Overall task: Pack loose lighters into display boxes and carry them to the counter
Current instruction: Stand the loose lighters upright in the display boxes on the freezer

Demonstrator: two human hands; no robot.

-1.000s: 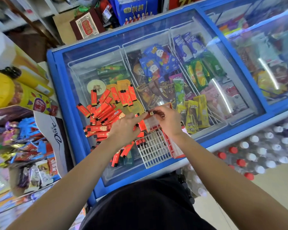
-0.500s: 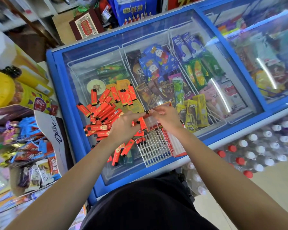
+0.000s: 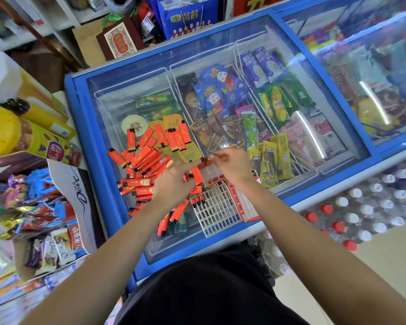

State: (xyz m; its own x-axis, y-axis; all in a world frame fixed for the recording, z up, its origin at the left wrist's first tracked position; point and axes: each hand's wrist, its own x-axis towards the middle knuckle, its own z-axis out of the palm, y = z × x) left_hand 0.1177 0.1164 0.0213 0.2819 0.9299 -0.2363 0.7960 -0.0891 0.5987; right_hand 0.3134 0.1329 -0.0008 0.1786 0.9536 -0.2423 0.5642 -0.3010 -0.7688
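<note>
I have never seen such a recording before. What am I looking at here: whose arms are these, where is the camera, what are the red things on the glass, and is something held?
There is no machine here. A person wears a wide-angle camera on the head, so the picture looks down along their own two bare arms. They stand at a shop freezer with a glass lid; ice creams lie under the glass. On the lid lies a heap of loose lighters, red with black caps. Nearer the person is a white grid tray with a few lighters set in its slots, and a red display box beside it. The right hand pinches one red lighter. The left hand reaches its fingers to that lighter; whether it grips cannot be told.
</note>
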